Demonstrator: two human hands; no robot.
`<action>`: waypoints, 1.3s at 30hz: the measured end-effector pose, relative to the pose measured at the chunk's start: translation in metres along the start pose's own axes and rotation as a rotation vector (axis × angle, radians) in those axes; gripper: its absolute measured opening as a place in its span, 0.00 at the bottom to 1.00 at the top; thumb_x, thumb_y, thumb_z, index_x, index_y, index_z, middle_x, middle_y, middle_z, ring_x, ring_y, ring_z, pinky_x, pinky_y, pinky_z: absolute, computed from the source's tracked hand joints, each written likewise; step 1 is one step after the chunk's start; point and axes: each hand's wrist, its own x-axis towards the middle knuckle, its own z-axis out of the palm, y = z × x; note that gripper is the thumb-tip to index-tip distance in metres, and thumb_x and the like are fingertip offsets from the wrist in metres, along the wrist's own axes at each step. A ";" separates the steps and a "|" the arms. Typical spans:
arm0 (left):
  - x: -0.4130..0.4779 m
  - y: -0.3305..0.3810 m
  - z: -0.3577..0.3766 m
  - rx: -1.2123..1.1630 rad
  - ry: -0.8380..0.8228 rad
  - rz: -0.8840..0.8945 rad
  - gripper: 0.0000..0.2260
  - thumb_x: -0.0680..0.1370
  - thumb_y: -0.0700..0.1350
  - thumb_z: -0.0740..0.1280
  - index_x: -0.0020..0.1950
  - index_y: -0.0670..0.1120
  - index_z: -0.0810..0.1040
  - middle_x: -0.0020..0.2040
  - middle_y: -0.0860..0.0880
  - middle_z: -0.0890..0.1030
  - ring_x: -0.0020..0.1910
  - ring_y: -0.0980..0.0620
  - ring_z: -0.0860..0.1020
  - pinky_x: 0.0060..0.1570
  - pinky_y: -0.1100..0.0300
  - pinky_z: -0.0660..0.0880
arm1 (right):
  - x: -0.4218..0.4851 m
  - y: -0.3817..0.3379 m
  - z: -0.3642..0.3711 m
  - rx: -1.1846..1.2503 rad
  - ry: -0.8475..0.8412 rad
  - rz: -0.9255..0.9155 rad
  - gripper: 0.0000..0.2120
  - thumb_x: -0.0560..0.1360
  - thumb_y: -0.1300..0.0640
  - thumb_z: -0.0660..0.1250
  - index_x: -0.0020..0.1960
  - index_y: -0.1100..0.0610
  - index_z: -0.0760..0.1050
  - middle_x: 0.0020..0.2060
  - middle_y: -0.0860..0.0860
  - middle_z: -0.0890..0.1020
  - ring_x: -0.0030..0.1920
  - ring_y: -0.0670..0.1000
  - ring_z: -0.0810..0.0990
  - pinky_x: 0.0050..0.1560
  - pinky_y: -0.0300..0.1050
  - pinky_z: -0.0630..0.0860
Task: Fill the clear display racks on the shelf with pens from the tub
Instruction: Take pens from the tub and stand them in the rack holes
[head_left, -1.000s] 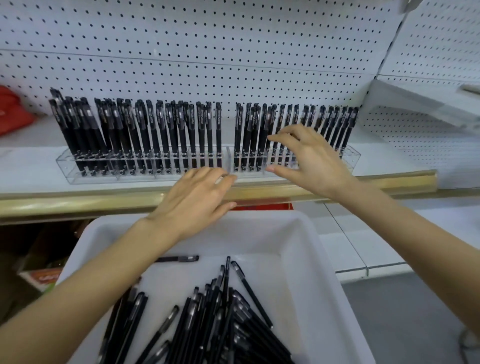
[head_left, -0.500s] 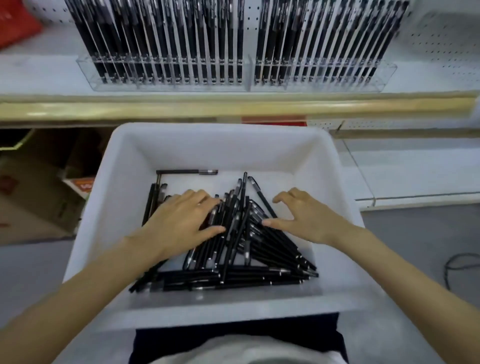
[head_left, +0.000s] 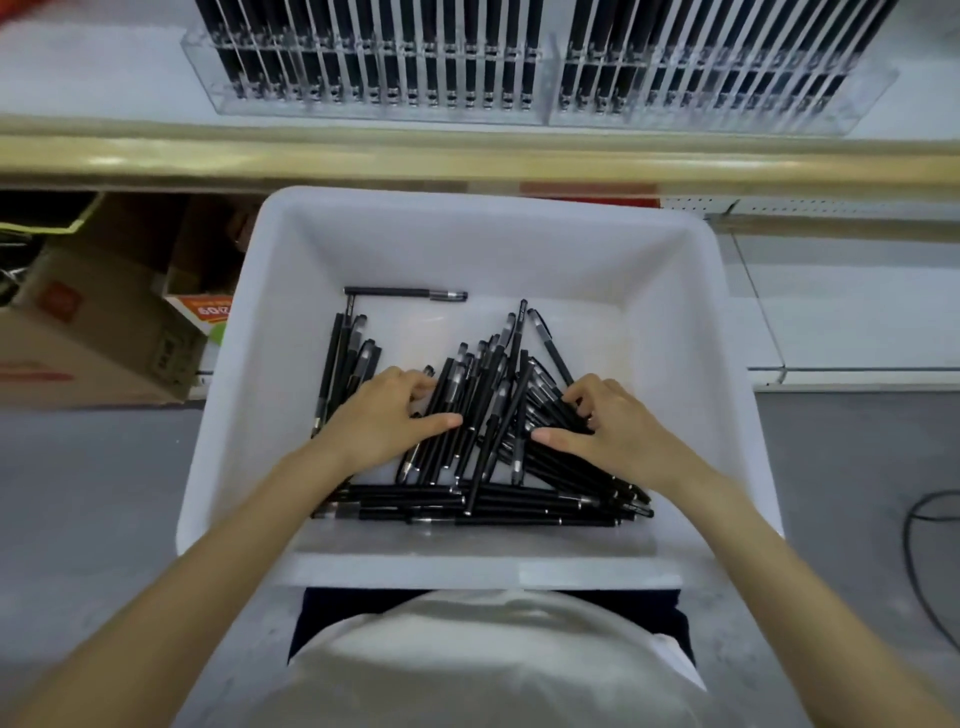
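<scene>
A white plastic tub (head_left: 467, 213) sits in front of me, with a loose pile of black pens (head_left: 483, 395) in its bottom. My left hand (head_left: 382, 421) lies on the left side of the pile, fingers curled over some pens and thumb pressed against them. On the right side, my right hand (head_left: 610, 431) curls its fingers round other pens. One pen (head_left: 405, 294) lies apart near the tub's far wall. Two clear display racks stand side by side on the shelf above, the left rack (head_left: 363, 111) and the right rack (head_left: 727, 117), both lined with upright black pens.
The shelf's gold front edge (head_left: 467, 156) runs just beyond the tub. Cardboard boxes (head_left: 93, 338) stand under the shelf at the left. A black cable (head_left: 914, 545) lies on the grey floor at the right. A lower white shelf (head_left: 857, 312) is at the right.
Both hands came down from the racks into the tub, and my view dropped with them. In the last half second their fingers have curled in on the pens.
</scene>
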 end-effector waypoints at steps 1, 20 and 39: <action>0.006 0.002 -0.001 -0.013 0.003 -0.016 0.29 0.74 0.58 0.69 0.69 0.45 0.70 0.63 0.46 0.74 0.60 0.51 0.74 0.62 0.58 0.71 | 0.005 -0.003 -0.002 -0.001 -0.009 -0.002 0.29 0.69 0.35 0.67 0.62 0.51 0.67 0.54 0.48 0.70 0.56 0.49 0.71 0.57 0.42 0.70; 0.055 0.011 0.014 0.022 0.218 -0.172 0.12 0.72 0.56 0.71 0.44 0.51 0.74 0.45 0.53 0.76 0.43 0.53 0.76 0.39 0.58 0.73 | 0.071 -0.018 0.017 0.241 0.110 0.121 0.13 0.72 0.47 0.71 0.40 0.55 0.73 0.30 0.46 0.74 0.33 0.44 0.73 0.32 0.38 0.65; 0.046 0.028 -0.020 -0.588 0.184 -0.149 0.03 0.76 0.45 0.69 0.44 0.47 0.76 0.38 0.50 0.84 0.42 0.51 0.83 0.41 0.55 0.81 | 0.049 -0.037 -0.017 0.928 -0.108 0.012 0.05 0.81 0.59 0.60 0.50 0.60 0.67 0.41 0.61 0.84 0.43 0.59 0.85 0.47 0.50 0.82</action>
